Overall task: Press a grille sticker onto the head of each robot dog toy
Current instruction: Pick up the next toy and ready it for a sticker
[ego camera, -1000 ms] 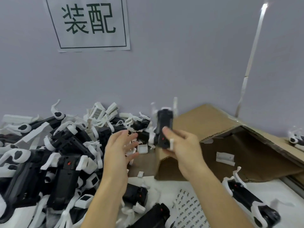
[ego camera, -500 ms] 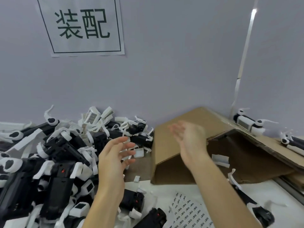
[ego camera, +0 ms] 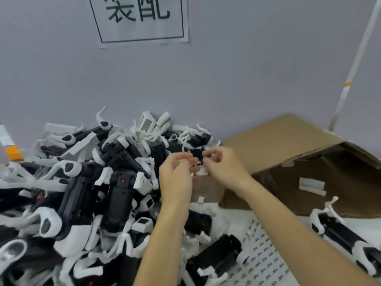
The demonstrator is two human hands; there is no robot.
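Both hands meet above the right edge of a big heap of black and white robot dog toys. My left hand is held up with loosely bent fingers and grips nothing I can see. My right hand has curled fingers, and its tips pinch a small pale piece that looks like a grille sticker; motion blur hides its detail. The fingertips of the two hands almost touch. A sheet of grille stickers lies on the white table under my right forearm.
An open cardboard box lies on its side at the right, with a white part inside. One robot dog lies in front of it and another beside the sticker sheet. The grey wall carries a paper sign.
My right hand let go of the robot dog it held up, and that dog went off beyond the box. Both hands then came together over the heap's right edge.
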